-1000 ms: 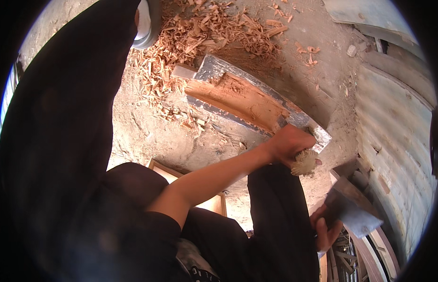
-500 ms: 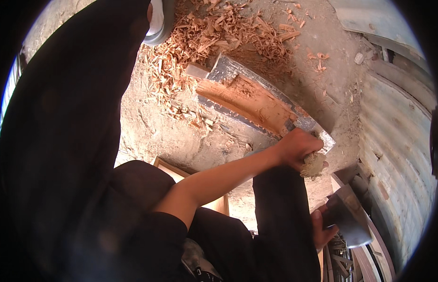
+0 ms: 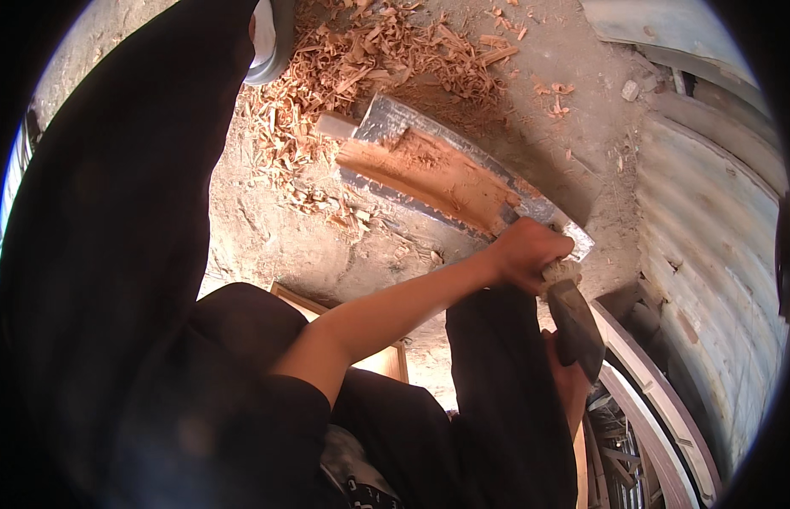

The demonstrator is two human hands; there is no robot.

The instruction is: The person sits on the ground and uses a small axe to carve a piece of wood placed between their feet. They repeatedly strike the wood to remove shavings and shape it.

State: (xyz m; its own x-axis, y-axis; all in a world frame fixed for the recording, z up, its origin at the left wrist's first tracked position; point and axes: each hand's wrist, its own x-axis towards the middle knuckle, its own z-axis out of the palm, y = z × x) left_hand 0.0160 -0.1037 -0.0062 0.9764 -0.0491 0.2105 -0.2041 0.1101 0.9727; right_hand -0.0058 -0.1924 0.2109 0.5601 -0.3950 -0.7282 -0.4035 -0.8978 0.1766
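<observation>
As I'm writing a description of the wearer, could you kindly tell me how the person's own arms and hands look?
The left hand is bare, with no glove or wristband visible; a plain dark sleeve ends near the elbow. The right hand, partly hidden, also looks gloveless; its sleeve cannot be made out.

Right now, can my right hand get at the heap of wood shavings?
Probably not easily: your right hand appears to grip a metal-headed tool, and your left hand, closed around a chisel, and the hollowed wooden block lie between it and the wood shavings.
</observation>
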